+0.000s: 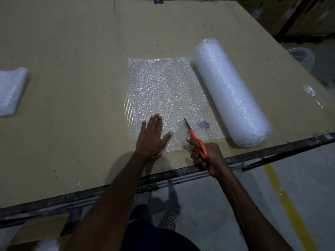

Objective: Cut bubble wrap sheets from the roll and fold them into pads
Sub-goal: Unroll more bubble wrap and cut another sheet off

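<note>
Cardboard tabletop (pixel 72 51) bears clear bubbly sheet (pixel 163 91) unrolled from roll (pixel 230 91).

Legible text: none found on any surface.
Bubble wrap roll (pixel 230 91): no label or print readable.
Unrolled sheet (pixel 163 91): one dark smudge near the roll's near end; not legible as text.
Scissors (pixel 196 140): orange handles, no brand mark readable.
Cardboard table cover (pixel 72 51): plain, no print or stamp readable.
Folded pad (pixel 10 91) at left edge: no marking readable.
Boxes (pixel 299 13) in background, top right: faint marks, too dark and blurred to read.
Floor line (pixel 290 205): yellow stripe, carries no characters.
</note>
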